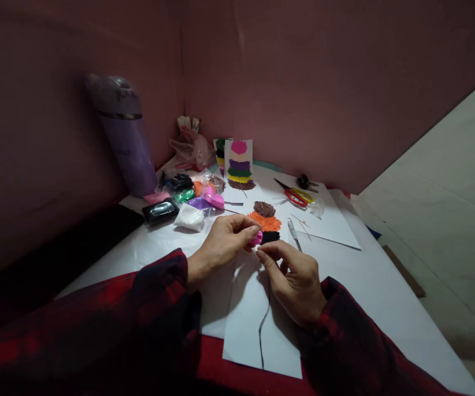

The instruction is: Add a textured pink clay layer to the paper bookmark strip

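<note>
My left hand [232,237] pinches a small lump of bright pink clay [257,238] between thumb and fingertips. Close beside it, my right hand [289,275] has its thumb and forefinger pressed together; whatever sits between them is too small to make out. Under both hands lies a white sheet of paper [241,335] with a dark wavy line drawn down it. At its upper part are textured bands of clay: brown [264,209], orange [265,221] and black [271,236]. My hands partly cover the black band.
Several clay packets, among them white [190,217] and black [160,211], lie left. Behind stands a colour-striped card [239,165]. A ridged metal tool [294,234] and red-and-yellow scissors [295,197] lie right. A purple bottle [128,143] stands at the wall beside a dark flat object [68,247].
</note>
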The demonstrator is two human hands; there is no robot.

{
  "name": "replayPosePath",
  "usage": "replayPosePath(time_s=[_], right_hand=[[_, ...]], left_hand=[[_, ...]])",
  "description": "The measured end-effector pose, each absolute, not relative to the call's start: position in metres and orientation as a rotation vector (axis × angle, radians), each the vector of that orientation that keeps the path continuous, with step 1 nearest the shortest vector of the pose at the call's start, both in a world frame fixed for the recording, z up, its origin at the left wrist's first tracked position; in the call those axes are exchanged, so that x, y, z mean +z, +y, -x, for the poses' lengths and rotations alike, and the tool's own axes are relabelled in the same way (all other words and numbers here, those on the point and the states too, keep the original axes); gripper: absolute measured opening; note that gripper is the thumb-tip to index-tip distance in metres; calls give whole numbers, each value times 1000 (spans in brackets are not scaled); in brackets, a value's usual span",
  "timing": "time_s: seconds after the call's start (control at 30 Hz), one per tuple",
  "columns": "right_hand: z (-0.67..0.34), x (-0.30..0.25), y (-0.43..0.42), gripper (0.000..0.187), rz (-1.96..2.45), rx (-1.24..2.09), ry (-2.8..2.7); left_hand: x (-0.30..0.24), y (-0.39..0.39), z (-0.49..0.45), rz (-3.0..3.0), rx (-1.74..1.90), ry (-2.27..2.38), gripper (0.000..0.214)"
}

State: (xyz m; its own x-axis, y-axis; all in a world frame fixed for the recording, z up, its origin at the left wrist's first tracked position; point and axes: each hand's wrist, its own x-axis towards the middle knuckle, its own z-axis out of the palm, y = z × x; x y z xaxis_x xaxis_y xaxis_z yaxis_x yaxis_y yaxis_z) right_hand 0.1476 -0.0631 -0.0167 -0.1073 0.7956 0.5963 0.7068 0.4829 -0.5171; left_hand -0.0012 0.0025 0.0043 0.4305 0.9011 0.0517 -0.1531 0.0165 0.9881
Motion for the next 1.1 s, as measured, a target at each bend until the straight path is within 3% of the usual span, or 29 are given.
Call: replayPosePath(time_s=[0.47, 0.73, 1.1], right_hand=[[-148, -17, -64, 10, 1273, 149, -1856], [-148, -17, -64, 9, 1271, 110, -1863], [-148, -16, -64, 10, 1247, 152, -1858]], left_hand=[[3, 2, 1, -1258, 951, 751, 9], [1, 4, 0, -1170, 961, 762, 33], [3, 3, 1, -1256, 913, 754, 8]])
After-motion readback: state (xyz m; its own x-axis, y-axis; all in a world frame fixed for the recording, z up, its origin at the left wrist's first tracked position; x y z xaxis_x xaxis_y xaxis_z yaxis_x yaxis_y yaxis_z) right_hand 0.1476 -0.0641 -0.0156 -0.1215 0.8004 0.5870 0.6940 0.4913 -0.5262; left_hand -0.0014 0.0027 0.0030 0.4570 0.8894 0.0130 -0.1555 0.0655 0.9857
